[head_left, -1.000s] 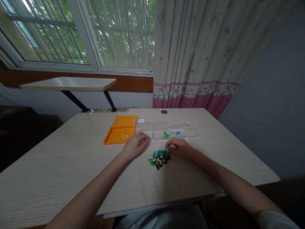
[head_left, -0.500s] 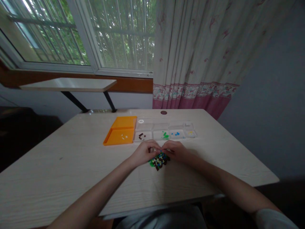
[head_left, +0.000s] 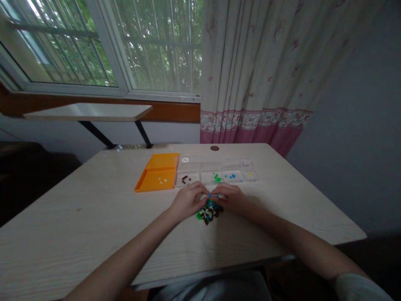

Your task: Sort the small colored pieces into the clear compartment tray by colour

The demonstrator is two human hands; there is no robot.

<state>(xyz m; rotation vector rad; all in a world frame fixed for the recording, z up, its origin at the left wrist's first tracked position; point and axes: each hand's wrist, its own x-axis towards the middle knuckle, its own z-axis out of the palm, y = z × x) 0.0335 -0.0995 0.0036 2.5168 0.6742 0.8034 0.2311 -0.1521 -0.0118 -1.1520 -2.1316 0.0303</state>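
Note:
A small pile of mixed beads (head_left: 208,211), green, blue, brown and yellow, lies on the pale wooden table (head_left: 94,225). My left hand (head_left: 187,201) and my right hand (head_left: 230,197) meet just above the pile's far edge, fingers curled and fingertips pinched together around a tiny blue bead (head_left: 214,195). Behind them stands a clear compartment box (head_left: 219,171) with brown, green, blue and yellow pieces sorted in separate cells.
An orange tray lid (head_left: 158,172) with a few white bits lies left of the clear box. A round cable hole (head_left: 214,148) sits near the table's far edge. A folding shelf (head_left: 87,112), window and curtain (head_left: 257,71) stand behind.
My left hand came back from the clear box to the pile, uncovering brown pieces in its left cell. Both hands closed in until their fingertips met over the pile.

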